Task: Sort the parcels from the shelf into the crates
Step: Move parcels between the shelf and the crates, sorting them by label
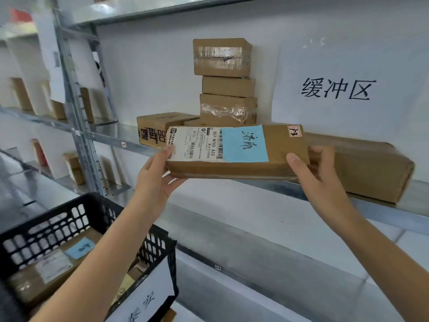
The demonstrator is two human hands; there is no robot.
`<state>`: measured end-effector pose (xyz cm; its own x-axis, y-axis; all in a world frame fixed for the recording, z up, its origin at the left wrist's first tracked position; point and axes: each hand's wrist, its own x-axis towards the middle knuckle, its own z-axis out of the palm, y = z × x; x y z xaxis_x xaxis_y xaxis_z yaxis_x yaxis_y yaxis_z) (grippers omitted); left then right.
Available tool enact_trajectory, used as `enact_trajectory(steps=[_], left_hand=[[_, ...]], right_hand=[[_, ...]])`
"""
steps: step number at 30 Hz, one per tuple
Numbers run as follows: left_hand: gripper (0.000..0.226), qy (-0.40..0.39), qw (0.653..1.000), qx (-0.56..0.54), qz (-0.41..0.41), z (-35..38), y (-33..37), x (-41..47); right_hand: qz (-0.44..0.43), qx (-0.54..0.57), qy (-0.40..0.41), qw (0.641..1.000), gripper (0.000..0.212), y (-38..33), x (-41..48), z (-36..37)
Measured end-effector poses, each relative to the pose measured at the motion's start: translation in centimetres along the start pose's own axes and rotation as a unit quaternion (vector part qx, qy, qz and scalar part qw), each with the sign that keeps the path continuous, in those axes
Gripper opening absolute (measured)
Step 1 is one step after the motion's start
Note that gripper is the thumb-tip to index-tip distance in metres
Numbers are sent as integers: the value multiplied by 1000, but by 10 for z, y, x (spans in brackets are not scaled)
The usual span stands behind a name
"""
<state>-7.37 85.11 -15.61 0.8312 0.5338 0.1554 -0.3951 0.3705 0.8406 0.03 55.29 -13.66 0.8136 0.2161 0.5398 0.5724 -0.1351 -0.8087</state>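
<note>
Parcel [239, 168]: held at the front edge of the shelf [104, 135], just before a long box [366, 168].
Left hand [157, 175]: grips its left end.
Right hand [318, 175]: grips its right end.
Crate [46, 217]: open-topped, below left.

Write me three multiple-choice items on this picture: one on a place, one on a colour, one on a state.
1. Where is the black crate? A. On the top shelf. B. Lower left, below the shelf. C. Behind the stacked boxes.
2. What colour is the big sticker on the held parcel? A. Yellow. B. Green. C. Blue.
3. How is that parcel held? A. By the left hand and right hand, one at each end. B. By one hand only. C. It lies untouched.
1 B, it sits at the lower left under the left hand; 2 C, it is blue beside the white label; 3 A, both hands grip its ends.
</note>
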Motion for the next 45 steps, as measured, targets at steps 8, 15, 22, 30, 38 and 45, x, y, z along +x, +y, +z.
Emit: enact_trajectory(steps=[8, 15, 22, 30, 38, 45], left_hand=[[45, 149, 988, 24, 26, -107, 35, -27], [53, 258, 957, 120, 52, -208, 75, -77], [32, 328, 929, 169, 35, -293, 100, -110], [33, 449, 875, 166, 66, -387, 138, -154], [28, 538, 817, 203, 35, -449, 139, -202], [29, 531, 822, 205, 27, -462, 107, -210]], right_hand=[[197, 161, -191, 948, 88, 8, 19, 118], [269, 230, -400, 845, 58, 10, 18, 243], [299, 248, -458, 800, 64, -7, 8, 358], [283, 230, -525, 769, 44, -44, -24, 471], [188, 125, -642, 733, 69, -77, -24, 564], [-21, -23, -806, 591, 56, -142, -16, 654]])
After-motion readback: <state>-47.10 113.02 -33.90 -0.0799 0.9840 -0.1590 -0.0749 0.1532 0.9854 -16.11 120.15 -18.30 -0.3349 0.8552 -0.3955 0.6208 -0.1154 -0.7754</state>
